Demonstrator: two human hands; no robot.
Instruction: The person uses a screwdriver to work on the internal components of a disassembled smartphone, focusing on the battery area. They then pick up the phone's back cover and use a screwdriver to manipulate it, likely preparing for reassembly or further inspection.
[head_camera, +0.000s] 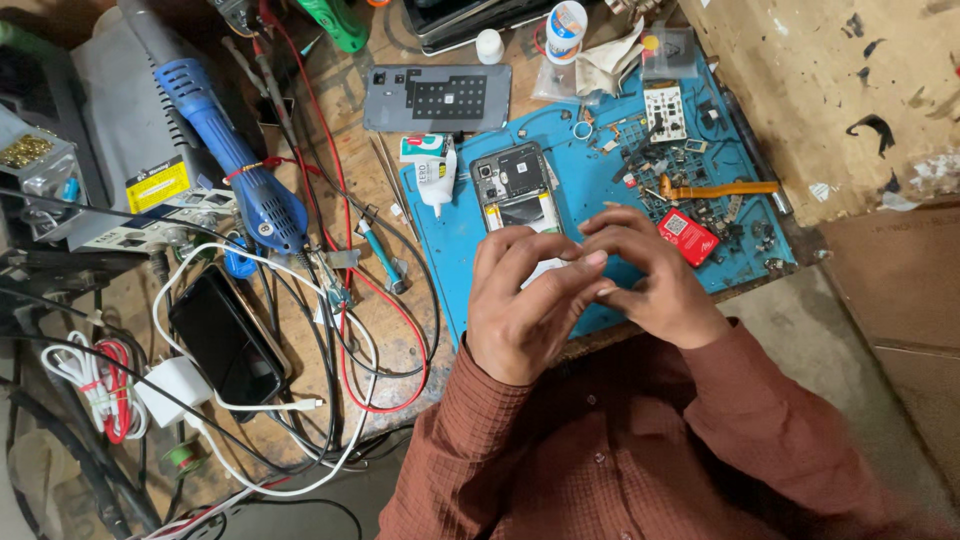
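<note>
My left hand and my right hand meet in front of my chest, fingertips pressed together over a small pale item that I cannot make out. Just beyond them an opened phone lies back-up on the blue work mat, its battery and inner board exposed. A white glue tube lies to the left of the phone. A red square chip card rests just right of my right hand.
A grey phone back cover lies behind the mat. A blue hot-air handle, a black phone on a white cable, red and black wires and a small screwdriver crowd the left. Small parts and an orange flex strip litter the mat's right.
</note>
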